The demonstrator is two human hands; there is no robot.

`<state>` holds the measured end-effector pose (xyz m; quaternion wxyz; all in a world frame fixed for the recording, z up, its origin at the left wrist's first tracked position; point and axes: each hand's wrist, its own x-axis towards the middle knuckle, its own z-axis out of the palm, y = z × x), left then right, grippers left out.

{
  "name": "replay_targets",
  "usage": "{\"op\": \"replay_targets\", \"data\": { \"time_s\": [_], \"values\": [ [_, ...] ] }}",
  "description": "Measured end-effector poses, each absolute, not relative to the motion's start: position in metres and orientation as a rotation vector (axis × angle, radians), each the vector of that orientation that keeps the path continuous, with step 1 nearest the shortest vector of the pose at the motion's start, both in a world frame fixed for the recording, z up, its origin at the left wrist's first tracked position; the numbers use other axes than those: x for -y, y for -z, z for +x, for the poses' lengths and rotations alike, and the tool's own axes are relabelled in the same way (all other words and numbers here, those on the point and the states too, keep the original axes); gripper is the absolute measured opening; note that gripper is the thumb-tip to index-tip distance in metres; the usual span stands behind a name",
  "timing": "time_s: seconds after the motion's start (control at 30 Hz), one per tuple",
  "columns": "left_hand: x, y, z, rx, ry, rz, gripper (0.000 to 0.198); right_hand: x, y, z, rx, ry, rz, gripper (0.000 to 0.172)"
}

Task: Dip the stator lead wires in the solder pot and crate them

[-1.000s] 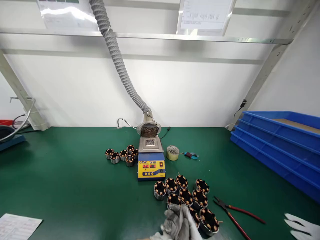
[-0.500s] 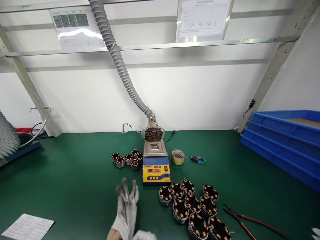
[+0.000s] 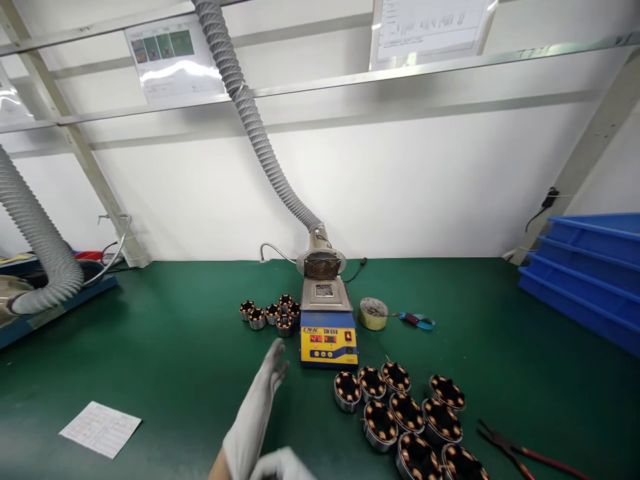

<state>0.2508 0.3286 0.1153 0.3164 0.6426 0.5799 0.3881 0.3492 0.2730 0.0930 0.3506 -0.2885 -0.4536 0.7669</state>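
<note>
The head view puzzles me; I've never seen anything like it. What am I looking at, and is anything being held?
No robot here: a person works, wearing the camera on the head, looking forward and down. The gloved left hand stretches out, holding nothing visible; the gloved right hand is cut off below, so its grip can't be told. On the green table stands a blue and yellow machine with red digits, a grey hose above it. Small rings stand to its left, larger rings nearer the camera. Rightward are a cup, pliers and blue trays; leftward lies a paper.
</note>
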Motion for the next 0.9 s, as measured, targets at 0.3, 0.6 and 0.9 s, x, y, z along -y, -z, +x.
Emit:
{"op": "replay_targets", "data": {
  "time_s": [0.3,0.6,0.9],
  "values": [
    [-0.444,-0.147,0.226,-2.232,-0.538,1.886,0.061,-0.305,-0.072,0.354,0.609,-2.397,-0.429,0.043],
    [-0.495,-0.14,0.223,-2.306,-0.244,1.829,0.088,-0.316,-0.069,0.352,0.642,-2.421,-0.515,0.044],
    [-0.488,-0.14,0.238,-2.182,-0.039,1.982,0.046,-0.312,-0.069,0.354,0.53,-2.42,-0.413,0.039]
  ]
}}
